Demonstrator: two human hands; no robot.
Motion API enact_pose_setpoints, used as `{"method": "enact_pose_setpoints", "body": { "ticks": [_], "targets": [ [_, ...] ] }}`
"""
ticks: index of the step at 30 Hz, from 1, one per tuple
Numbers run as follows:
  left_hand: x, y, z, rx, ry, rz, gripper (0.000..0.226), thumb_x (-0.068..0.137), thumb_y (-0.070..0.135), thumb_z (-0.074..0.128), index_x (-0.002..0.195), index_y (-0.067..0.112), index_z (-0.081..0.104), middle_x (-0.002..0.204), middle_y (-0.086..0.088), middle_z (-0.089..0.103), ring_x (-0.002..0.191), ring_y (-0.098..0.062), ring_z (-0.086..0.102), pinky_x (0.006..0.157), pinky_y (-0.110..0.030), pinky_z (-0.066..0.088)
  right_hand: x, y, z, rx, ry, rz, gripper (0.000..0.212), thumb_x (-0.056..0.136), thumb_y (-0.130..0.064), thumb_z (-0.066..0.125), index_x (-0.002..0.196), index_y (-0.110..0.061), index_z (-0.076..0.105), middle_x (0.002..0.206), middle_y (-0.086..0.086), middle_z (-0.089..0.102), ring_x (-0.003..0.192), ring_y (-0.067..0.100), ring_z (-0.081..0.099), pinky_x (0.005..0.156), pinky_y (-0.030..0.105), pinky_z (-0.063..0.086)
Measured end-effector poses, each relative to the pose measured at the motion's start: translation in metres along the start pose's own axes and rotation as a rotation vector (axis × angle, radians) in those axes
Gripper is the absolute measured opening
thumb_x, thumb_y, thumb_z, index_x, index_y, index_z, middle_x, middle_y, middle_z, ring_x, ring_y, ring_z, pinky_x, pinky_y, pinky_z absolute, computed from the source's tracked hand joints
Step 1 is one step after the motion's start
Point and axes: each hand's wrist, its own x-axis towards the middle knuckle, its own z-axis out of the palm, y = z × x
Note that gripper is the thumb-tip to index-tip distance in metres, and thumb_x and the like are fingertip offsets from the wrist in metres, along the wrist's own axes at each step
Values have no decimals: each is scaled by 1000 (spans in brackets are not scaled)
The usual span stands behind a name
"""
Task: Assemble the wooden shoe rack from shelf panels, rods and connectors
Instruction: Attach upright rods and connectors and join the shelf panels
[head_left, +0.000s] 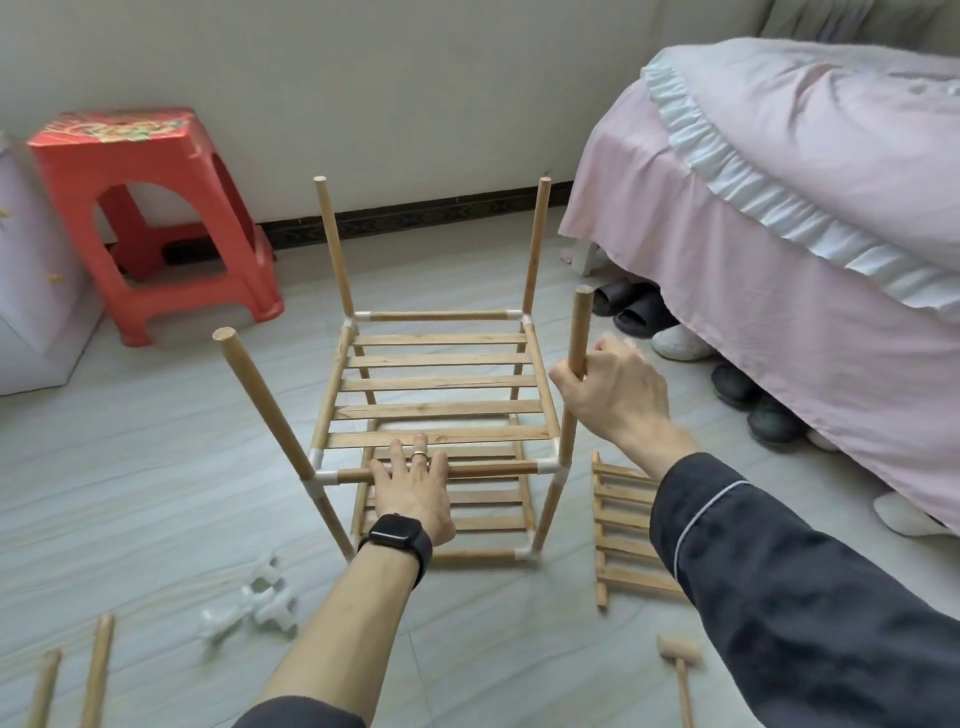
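The partly built shoe rack stands on the floor, with a slatted upper shelf above a lower one. White connectors join its rods, and upright rods rise from all corners. My left hand lies flat on the near horizontal rod, fingers spread. My right hand grips the near-right upright rod. The near-left upright rod leans outward to the left.
A spare slatted shelf panel lies right of the rack. Loose white connectors and two rods lie at the near left, a small wooden mallet at the near right. A red stool stands far left; a bed with shoes beneath is on the right.
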Motion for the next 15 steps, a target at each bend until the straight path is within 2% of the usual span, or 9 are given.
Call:
{"method": "enact_pose_setpoints", "body": {
  "ticks": [2, 4, 6, 7, 9, 11, 13, 15],
  "targets": [
    [1, 0, -5, 23, -22, 5, 72, 96, 31, 52, 156, 19, 13, 169, -12, -7, 153, -42, 0, 117, -62, 19, 0, -9, 1, 182, -25, 30, 24, 94, -41, 57, 82, -20, 56, 89, -2, 55, 80, 18, 56, 69, 32, 46],
    [2, -1, -9, 44, -43, 5, 70, 96, 29, 51, 155, 18, 15, 169, -12, -5, 152, -42, 3, 115, -61, 23, 7, -19, -10, 643, -20, 168, 15, 94, -34, 64, 91, -19, 59, 90, -1, 66, 83, 16, 65, 74, 30, 51],
    [2, 0, -14, 51, -50, 10, 67, 95, 28, 52, 153, 18, 19, 169, -12, 1, 150, -41, 10, 113, -60, 28, 21, -27, -32, 1091, 2, 246, 13, 95, -25, 63, 90, -13, 62, 79, 3, 72, 76, 22, 72, 72, 31, 56],
    [2, 0, -15, 47, -41, 13, 64, 95, 27, 52, 151, 17, 23, 168, -12, 6, 147, -40, 15, 111, -58, 32, 28, -28, -43, 1237, -13, 231, 15, 93, -23, 62, 82, -12, 61, 68, 3, 67, 64, 22, 68, 64, 31, 55],
    [3, -1, -17, 9, -10, 11, 57, 95, 28, 51, 148, 15, 32, 164, -11, 16, 142, -37, 23, 106, -55, 38, 38, -30, -58, 1364, -89, 165, 35, 90, -27, 60, 60, -19, 46, 49, -1, 40, 43, 18, 40, 46, 28, 40],
    [7, -2, -15, -35, 34, 8, 46, 98, 34, 51, 140, 15, 48, 161, -9, 23, 140, -35, 25, 104, -50, 42, 41, -30, -57, 1358, -125, 128, 48, 89, -29, 58, 51, -24, 29, 46, -5, 23, 42, 16, 20, 42, 24, 23],
    [11, -3, -10, -49, 91, -2, 42, 98, 46, 51, 126, 17, 63, 160, -9, 25, 141, -35, 24, 103, -47, 42, 37, -28, -52, 1366, -117, 97, 51, 91, -25, 55, 47, -26, 28, 43, -6, 20, 39, 15, 17, 42, 22, 19],
    [16, -3, -4, -45, 166, -12, 42, 96, 51, 52, 115, 19, 70, 160, -9, 27, 140, -36, 25, 101, -44, 39, 33, -25, -48, 1384, -62, 93, 54, 92, -23, 52, 44, -29, 30, 41, -8, 22, 36, 13, 19, 42, 20, 21]
  ]
}}
